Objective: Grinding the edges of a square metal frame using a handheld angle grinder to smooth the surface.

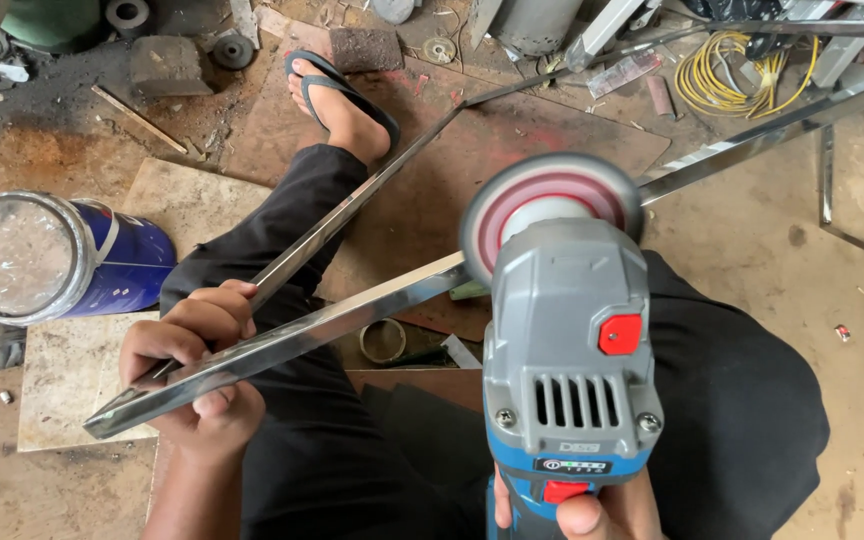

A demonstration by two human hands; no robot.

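Workshop floor: hands w/ grinder, steel bar.

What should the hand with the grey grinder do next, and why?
Probably ease the grey and blue angle grinder gently along the shiny square metal bar. Its red-faced round disc sits right at the bar, the right hand grips the grinder's blue handle end, and the left hand clamps the bar's near end to steady it.
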